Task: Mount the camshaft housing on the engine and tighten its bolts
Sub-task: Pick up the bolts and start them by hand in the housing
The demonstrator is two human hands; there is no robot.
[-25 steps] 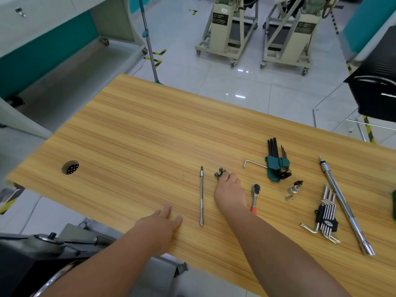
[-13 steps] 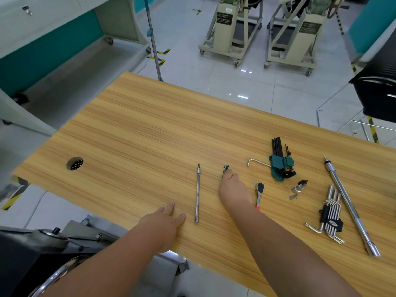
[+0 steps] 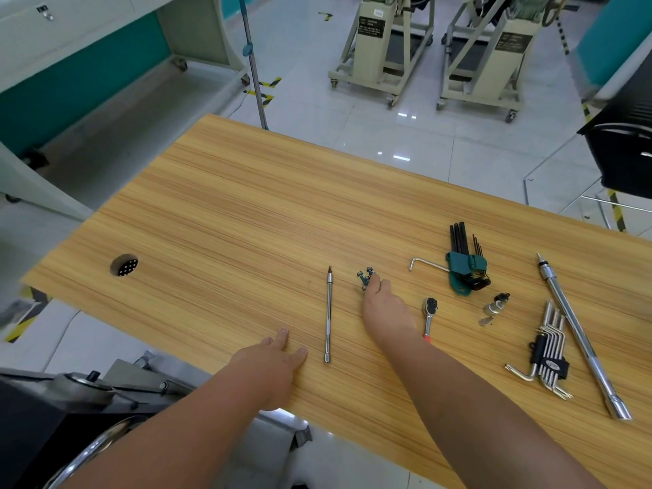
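Note:
A small cluster of dark bolts [image 3: 364,277] lies on the wooden table [image 3: 247,213], and my right hand [image 3: 382,305] has its fingertips closed around them from the near side. My left hand [image 3: 271,361] rests flat, palm down, on the table's near edge, holding nothing. A long chrome extension bar with a bit [image 3: 328,315] lies between the two hands. A small ratchet with a red grip [image 3: 429,314] lies just right of my right wrist. Part of the grey engine [image 3: 81,386] shows below the table at the lower left; the camshaft housing is not in view.
A green-holdered set of black hex keys [image 3: 465,266] and a loose hex key [image 3: 425,262] lie to the right. Small sockets [image 3: 494,307], a chrome key set [image 3: 550,354] and a long socket wrench [image 3: 582,337] sit further right. A cable hole [image 3: 124,265] is at left.
My right hand stays on the bolts, with its fingers shifting and gathering them. My left hand has stayed flat on the table edge. The view has drifted slightly.

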